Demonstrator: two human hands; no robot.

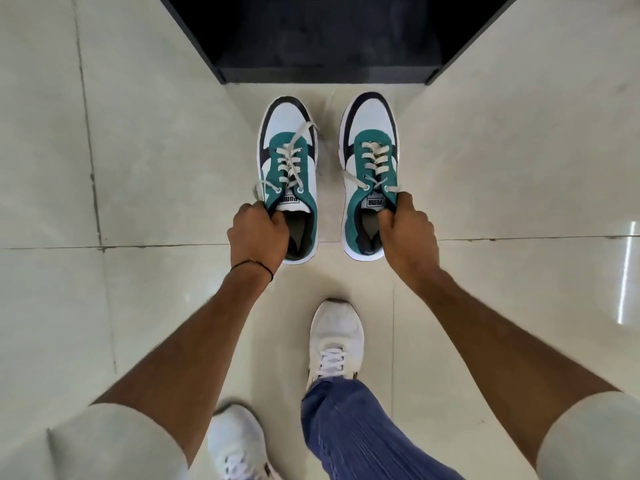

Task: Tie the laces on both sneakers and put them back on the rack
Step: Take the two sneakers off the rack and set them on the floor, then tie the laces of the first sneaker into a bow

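Two green, white and navy sneakers are held side by side above the pale floor, toes pointing away from me. My left hand (258,233) grips the left sneaker (289,157) at its collar, fingers inside the opening. My right hand (407,233) holds the right sneaker (372,157) the same way. The left sneaker's grey laces hang loose, one end lying over the toe. The right sneaker's laces are threaded, with their ends hidden near my fingers. The black rack (332,69) stands just beyond the toes, its inside dark.
Glossy cream floor tiles (138,168) spread out on both sides of the rack. My own feet in white shoes (334,341) and a blue trouser leg (349,427) are below the hands, close to the camera.
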